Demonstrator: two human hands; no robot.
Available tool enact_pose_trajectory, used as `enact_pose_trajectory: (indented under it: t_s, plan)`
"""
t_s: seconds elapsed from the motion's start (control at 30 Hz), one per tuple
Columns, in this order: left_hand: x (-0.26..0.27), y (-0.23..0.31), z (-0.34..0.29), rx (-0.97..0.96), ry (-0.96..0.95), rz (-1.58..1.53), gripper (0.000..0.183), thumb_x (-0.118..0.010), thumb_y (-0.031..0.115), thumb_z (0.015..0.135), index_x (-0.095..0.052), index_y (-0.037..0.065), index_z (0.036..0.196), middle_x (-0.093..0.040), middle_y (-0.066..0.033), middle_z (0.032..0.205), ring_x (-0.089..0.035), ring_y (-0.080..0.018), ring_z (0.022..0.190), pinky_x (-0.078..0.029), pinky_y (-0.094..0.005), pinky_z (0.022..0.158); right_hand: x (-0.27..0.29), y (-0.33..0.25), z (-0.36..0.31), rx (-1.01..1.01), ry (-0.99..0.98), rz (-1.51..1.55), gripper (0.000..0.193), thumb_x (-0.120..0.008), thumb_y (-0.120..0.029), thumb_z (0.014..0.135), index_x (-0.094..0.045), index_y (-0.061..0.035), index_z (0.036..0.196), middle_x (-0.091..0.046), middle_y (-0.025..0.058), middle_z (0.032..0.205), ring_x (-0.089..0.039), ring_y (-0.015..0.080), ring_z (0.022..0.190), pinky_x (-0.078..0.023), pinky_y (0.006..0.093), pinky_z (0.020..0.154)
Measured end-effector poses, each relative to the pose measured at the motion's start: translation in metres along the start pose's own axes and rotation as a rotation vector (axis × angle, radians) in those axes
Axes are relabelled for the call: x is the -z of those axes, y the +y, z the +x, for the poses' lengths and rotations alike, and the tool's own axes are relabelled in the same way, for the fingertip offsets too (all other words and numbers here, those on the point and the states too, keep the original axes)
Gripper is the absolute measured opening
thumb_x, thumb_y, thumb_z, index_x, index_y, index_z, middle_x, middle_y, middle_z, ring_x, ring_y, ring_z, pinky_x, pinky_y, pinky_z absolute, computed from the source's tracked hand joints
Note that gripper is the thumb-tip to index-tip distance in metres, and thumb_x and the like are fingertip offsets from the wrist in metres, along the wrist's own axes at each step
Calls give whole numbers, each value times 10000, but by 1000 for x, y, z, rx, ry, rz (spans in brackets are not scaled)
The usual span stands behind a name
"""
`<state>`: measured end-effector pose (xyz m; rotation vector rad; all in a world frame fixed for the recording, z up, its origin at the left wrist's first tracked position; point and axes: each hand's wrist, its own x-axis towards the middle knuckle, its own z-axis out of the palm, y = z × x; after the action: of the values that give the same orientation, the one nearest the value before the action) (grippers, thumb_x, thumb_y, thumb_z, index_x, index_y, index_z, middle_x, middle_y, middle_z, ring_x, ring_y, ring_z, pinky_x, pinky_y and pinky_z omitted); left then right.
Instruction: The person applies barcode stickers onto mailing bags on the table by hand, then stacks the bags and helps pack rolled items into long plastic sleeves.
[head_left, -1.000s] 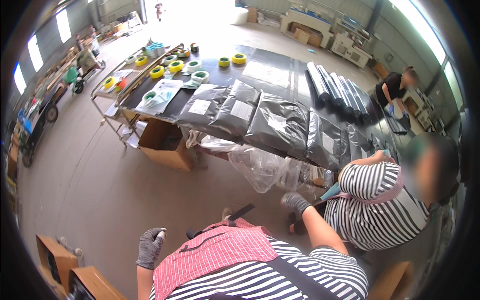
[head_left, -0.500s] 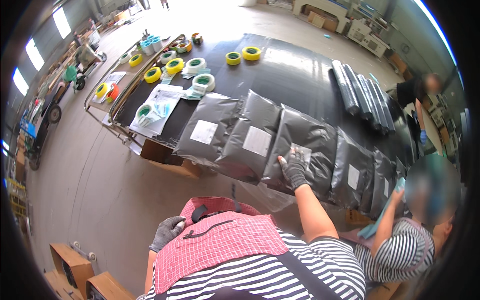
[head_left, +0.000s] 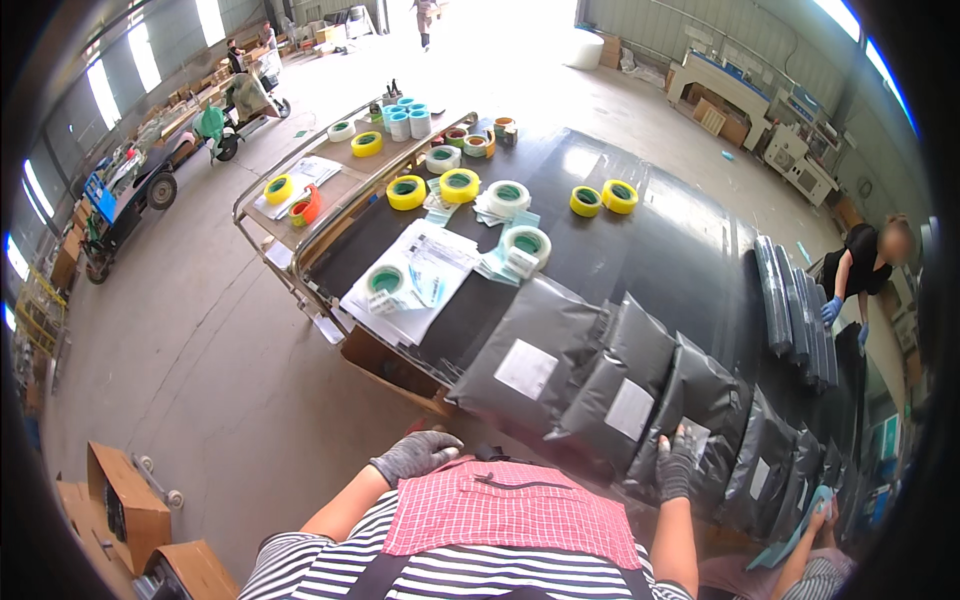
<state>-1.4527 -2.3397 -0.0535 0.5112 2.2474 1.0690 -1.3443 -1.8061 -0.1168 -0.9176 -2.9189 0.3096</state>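
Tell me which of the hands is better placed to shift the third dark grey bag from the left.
Probably the right hand: it rests on that bag, fingers at its white label. The left hand is off the bags, beside the red checked apron.

Table (head_left: pixel 660 240): black top, carrying grey packages (head_left: pixel 550 325) in a row along its near edge, tape rolls (head_left: pixel 460 186) and papers (head_left: pixel 425 262) at the left, long dark rolls (head_left: pixel 774 300) at the right.
Right hand (head_left: pixel 676 468): grey-gloved, resting on the third package (head_left: pixel 703 388) from the left.
Left hand (head_left: pixel 415 457): grey-gloved, just beside the pink checked apron (head_left: pixel 510 510).
Co-worker (head_left: pixel 822 572): lower right, holding a blue sheet (head_left: pixel 790 545).
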Motion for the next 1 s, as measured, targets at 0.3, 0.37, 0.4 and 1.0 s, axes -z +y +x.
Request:
enact_pose_trajectory:
  t_s: [0.3, 0.37, 0.4, 1.0]
  plan:
    - [135, -80, 74, -94, -81, -16, 321, -605, 254, 985, -673, 27, 1202, -697, -195, 1145, -658, -341, 1087, -509, -403, 963, -15, -16, 2, -115, 58, -102, 504, -496, -264, 1020, -480, 31, 1429, -466, 267, 1471, -432, 401, 1376, -303, 445, 1183]
    - [147, -94, 89, -88, -142, -66, 323, -605, 239, 979, -665, 15, 1204, -699, -195, 1138, -663, -351, 1072, -516, -418, 944, -16, -15, 4, -115, 53, -111, 487, -479, -253, 1031, -487, 42, 1418, -480, 261, 1462, -434, 384, 1378, -306, 429, 1184]
    - [150, -99, 95, -119, -126, 21, 322, -603, 238, 974, -668, 19, 1200, -705, -196, 1117, -662, -359, 1070, -518, -425, 935, -16, -15, 6, -130, 55, -70, 480, -474, -248, 1034, -492, 44, 1414, -486, 258, 1458, -435, 377, 1379, -307, 421, 1184]
    - [179, -120, 129, -88, 45, -193, 271, -644, 208, 952, -691, 34, 1154, -717, -181, 1036, -682, -319, 1018, -529, -397, 921, 26, -76, 30, -220, 139, 0, 421, -553, -174, 1001, -537, -3, 1385, -600, 223, 1343, -565, 318, 1266, -411, 352, 1094]
